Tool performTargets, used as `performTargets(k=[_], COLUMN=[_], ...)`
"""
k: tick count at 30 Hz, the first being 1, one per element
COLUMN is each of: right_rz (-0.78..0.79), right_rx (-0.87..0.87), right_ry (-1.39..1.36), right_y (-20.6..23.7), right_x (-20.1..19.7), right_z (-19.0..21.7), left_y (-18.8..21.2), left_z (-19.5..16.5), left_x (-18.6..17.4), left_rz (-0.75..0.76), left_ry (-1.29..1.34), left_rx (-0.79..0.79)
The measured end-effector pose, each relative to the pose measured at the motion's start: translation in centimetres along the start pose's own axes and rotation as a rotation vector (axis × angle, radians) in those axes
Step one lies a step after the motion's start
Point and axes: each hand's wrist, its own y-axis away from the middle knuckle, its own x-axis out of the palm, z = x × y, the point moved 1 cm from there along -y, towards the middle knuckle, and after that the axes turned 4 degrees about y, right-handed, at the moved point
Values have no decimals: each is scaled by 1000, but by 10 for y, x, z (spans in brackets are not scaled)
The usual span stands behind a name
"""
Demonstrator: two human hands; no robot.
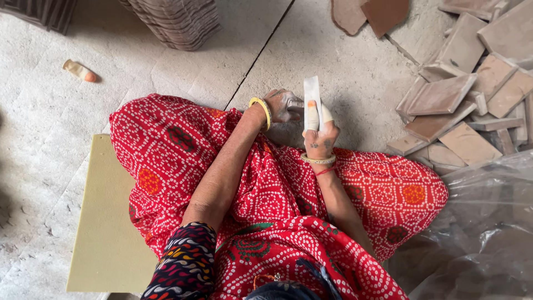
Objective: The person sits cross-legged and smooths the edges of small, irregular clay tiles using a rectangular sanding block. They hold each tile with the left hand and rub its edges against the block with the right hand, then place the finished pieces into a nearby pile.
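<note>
Red dotted cloth (pixel 266 222) covers my lap as I sit on the floor (pixel 333 61). My right hand (pixel 319 136) has its grip closed around a pale flat strip (pixel 312 91), held upright above my knees. My left hand (pixel 282 105) pinches its side. Brown tiles (pixel 461 94) lie heaped to the right.
</note>
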Motion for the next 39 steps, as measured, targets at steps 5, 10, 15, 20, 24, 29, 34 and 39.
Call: performTargets(k=[5, 10, 15, 20, 24, 29, 34, 39], right_rz=[-39, -78, -107, -11, -40, -91, 20, 40], right_rx=[60, -50, -165, 21, -109, -101, -67, 99], right_ry=[46, 127, 258, 210, 259, 291, 439, -145], right_y=[4, 2, -6, -17, -13, -8, -10, 7], right_x=[-3, 6, 9, 7, 9, 15, 14, -4], right_z=[9, 18, 17, 15, 18, 6, 2, 29], left_y=[-8, -15, -18, -14, -14, -14, -7, -9], left_z=[8, 20, 21, 15, 21, 20, 17, 27], left_x=[6, 21, 23, 28, 35, 35, 32, 22], left_rz=[52, -79, 39, -29, -3, -221, -44, -87], left_ry=[-4, -87, -142, -180, -209, -233, -167, -26], left_rx=[-59, 45, -116, -43, -54, 130, -80, -80])
